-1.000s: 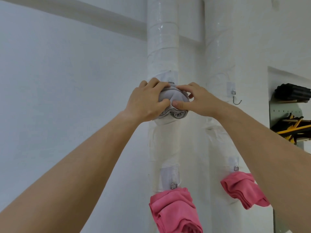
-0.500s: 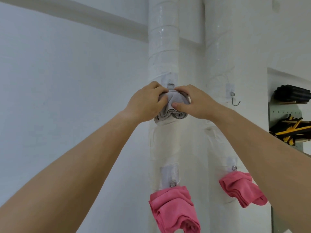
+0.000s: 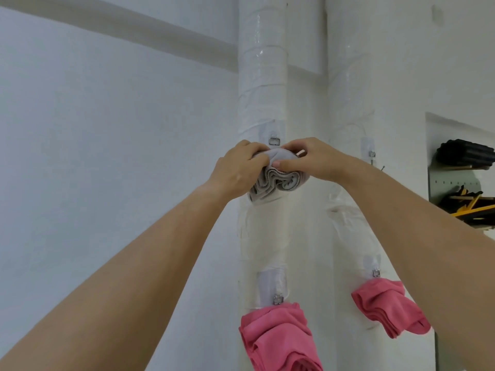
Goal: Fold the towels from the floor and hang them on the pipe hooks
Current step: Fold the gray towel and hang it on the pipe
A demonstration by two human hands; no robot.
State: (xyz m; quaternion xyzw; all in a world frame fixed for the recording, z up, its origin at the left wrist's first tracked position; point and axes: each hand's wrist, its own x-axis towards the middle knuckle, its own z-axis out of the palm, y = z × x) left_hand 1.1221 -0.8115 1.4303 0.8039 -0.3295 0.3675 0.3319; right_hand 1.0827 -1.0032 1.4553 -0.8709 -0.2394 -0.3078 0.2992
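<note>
Head view, left hand (image 3: 237, 170) and right hand (image 3: 312, 159) both gripping grey towel (image 3: 276, 180) below hook (image 3: 274, 141)

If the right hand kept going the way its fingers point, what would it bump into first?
The right hand pinches the grey towel; beyond it, probably the left hand just across the bundle. The pipe lies behind, depth unclear.

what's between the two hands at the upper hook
The bunched grey towel, gripped by left hand and right hand just below the upper hook, in the head view.
</note>
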